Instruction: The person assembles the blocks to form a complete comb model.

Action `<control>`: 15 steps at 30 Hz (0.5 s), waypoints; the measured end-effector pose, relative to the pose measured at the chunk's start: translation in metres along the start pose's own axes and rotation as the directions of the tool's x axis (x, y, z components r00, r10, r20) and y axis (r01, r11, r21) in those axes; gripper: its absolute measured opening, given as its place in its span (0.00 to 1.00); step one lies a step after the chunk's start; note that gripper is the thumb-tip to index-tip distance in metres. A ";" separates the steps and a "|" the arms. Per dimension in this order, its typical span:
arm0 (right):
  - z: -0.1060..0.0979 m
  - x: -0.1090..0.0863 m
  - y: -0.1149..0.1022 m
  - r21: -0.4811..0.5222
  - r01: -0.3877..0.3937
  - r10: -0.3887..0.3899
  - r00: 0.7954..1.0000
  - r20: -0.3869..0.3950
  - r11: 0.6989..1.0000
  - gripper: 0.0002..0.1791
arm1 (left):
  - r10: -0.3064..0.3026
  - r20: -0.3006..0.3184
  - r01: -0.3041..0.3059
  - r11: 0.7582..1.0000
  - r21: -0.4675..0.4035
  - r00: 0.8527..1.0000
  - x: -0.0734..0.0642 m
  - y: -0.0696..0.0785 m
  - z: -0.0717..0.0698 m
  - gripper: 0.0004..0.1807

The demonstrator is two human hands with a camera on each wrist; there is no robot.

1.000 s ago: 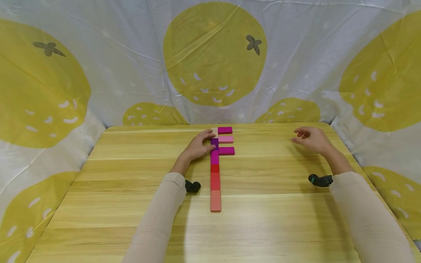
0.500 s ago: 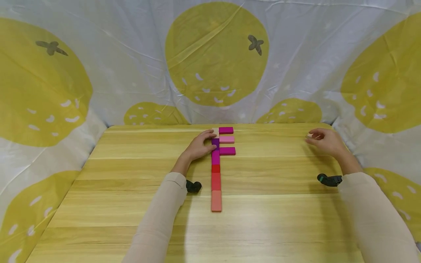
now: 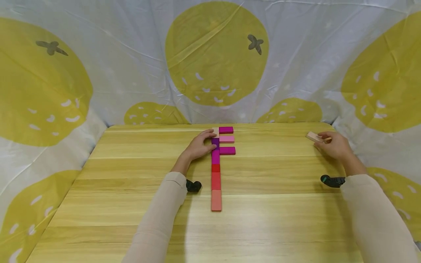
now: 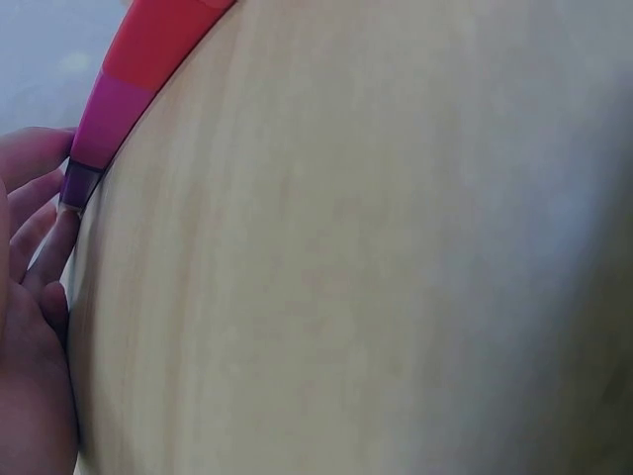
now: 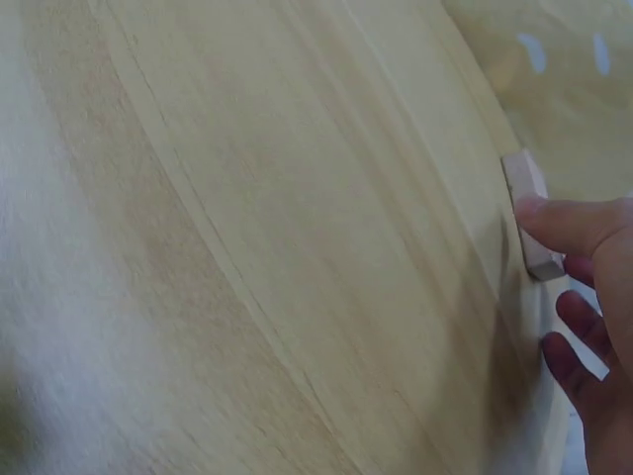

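A straight row of flat blocks runs toward the far edge: a salmon block (image 3: 216, 200) nearest, then red blocks (image 3: 215, 180), a magenta block (image 3: 215, 157), a purple block (image 3: 215, 141) and a cream block (image 3: 216, 133). My left hand (image 3: 199, 146) rests against the row's left side, thumb on the purple block and loosely bent fingers by the cream one. At the far right my right hand (image 3: 333, 145) pinches a pale wooden block (image 3: 314, 137). In the right wrist view the thumb (image 5: 572, 223) lies across that pale block; the fingers behind it are partly hidden.
Two magenta blocks (image 3: 227, 150) and a pink block (image 3: 227, 139) branch rightward off the row. The wooden table (image 3: 263, 219) ends at a hanging cloth (image 3: 296, 65) printed with yellow fruit. Dark wrist devices (image 3: 194, 186) project beside both cuffs.
My right hand has moved right and slightly nearer, and the pale block in its pinch now shows clearly. My left hand and the row stay as they were.
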State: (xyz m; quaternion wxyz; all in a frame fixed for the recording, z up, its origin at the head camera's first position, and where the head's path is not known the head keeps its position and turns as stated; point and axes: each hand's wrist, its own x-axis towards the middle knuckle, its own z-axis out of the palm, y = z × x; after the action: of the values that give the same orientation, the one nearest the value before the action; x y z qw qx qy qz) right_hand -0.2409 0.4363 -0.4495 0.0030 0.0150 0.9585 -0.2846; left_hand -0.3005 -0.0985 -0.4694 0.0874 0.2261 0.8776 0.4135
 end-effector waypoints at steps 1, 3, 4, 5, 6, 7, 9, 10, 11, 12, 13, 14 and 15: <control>0.001 0.001 0.001 0.002 0.000 0.000 1.000 -0.002 1.000 0.31 | 0.001 0.000 -0.001 1.000 0.002 1.000 0.000 0.000 0.000 0.28; 0.002 0.001 0.003 0.000 -0.002 0.002 1.000 -0.002 1.000 0.31 | 0.005 0.000 -0.005 1.000 0.006 1.000 0.001 0.000 0.000 0.28; 0.002 0.002 0.003 -0.006 0.001 -0.001 1.000 -0.002 1.000 0.32 | 0.006 -0.001 -0.006 1.000 0.009 1.000 0.001 0.000 0.000 0.28; 0.003 0.003 0.004 -0.011 0.000 0.000 1.000 -0.003 1.000 0.32 | 0.007 -0.001 -0.007 1.000 0.010 1.000 0.001 0.000 0.000 0.28; 0.004 0.003 0.004 -0.014 -0.001 0.000 1.000 -0.004 1.000 0.31 | 0.008 0.000 -0.008 1.000 0.011 1.000 0.001 0.000 0.000 0.28; 0.004 0.003 0.005 -0.016 -0.003 0.003 1.000 -0.005 1.000 0.31 | 0.008 0.000 -0.008 1.000 0.012 1.000 0.001 0.000 0.000 0.28; 0.007 0.004 0.006 -0.016 -0.014 0.014 1.000 -0.012 1.000 0.30 | 0.007 0.000 -0.007 1.000 0.011 1.000 0.002 0.000 0.000 0.28; 0.009 0.004 0.006 -0.012 -0.020 0.020 1.000 -0.020 1.000 0.29 | 0.006 0.000 -0.006 1.000 0.011 1.000 0.001 0.000 0.000 0.28; 0.010 0.004 0.006 -0.007 -0.028 0.028 0.999 -0.029 1.000 0.28 | 0.006 0.000 -0.006 1.000 0.009 1.000 0.001 0.000 0.000 0.28; 0.012 0.004 0.007 -0.003 -0.035 0.035 0.999 -0.035 0.999 0.28 | 0.006 -0.001 -0.006 1.000 0.009 1.000 0.001 -0.001 0.000 0.28; 0.013 0.005 0.006 0.002 -0.040 0.040 0.998 -0.040 0.999 0.28 | 0.005 -0.002 -0.005 1.000 0.008 1.000 0.001 -0.001 0.000 0.28; 0.014 0.005 0.006 0.003 -0.046 0.046 0.998 -0.043 0.999 0.27 | 0.005 -0.003 -0.005 1.000 0.007 1.000 0.001 -0.001 0.000 0.28; 0.015 0.005 0.005 0.005 -0.049 0.049 0.998 -0.044 0.999 0.27 | 0.004 -0.003 -0.004 1.000 0.005 1.000 0.001 -0.001 0.000 0.28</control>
State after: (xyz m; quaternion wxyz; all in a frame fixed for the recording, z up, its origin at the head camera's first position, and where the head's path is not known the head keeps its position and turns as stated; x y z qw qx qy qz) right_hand -0.2458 0.4325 -0.4652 -0.0113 0.0447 0.9572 -0.2859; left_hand -0.3015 -0.0989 -0.4704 0.0846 0.2277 0.8783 0.4117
